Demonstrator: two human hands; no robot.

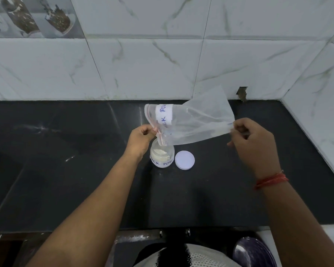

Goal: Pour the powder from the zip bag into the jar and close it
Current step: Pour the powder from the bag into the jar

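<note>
Head view: I look down on my two hands holding a bag above an open jar on a dark counter (66,170).
Bag: the clear zip bag (197,122) is tipped, its bottom end raised to my right and its red-edged mouth pointing down into the jar; a white label with blue writing sits near the mouth.
Left hand: my left hand (141,137) pinches the zip edge right beside the mouth, just above the jar's rim.
Right hand: my right hand (253,141) pinches the bag's bottom edge between thumb and fingers and lifts it, stretching the plastic taut.
Jar: the small labelled jar (162,156) stands upright under the mouth, open, with pale powder heaped inside, roughly filling its upper part.
Bag contents: looks nearly empty; only a faint dusting may cling to the plastic, too fine to be sure.
Lid: the white lid (185,159) lies flat on the counter, just beside the jar on its right.
Doing it well: I judge the pour is at its tail end, so I should keep the mouth inside the rim, raise the bottom higher, and shake gently so clinging powder slides down, not onto the counter.
Next: cap the jar.
</note>
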